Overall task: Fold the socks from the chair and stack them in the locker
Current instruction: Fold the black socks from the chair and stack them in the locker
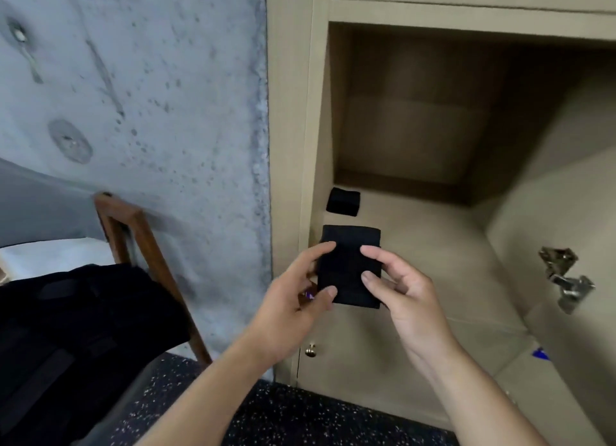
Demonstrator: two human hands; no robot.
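A folded black sock [350,245] is held flat in front of the open locker [433,245], just below the level of its shelf. My left hand [293,299] pinches its left edge between thumb and fingers. My right hand [396,285] pinches its right edge the same way. Inside the locker, another folded black sock [343,201] lies on the shelf near the left wall, beyond the held one. The wooden chair [140,235] stands to the left against the wall.
A black garment or bag [76,329] lies over the chair seat at the lower left. The locker door [566,329] stands open on the right, with a metal hinge [566,279]. A closed lower compartment has a small knob [310,350]. The speckled dark floor [283,419] is below.
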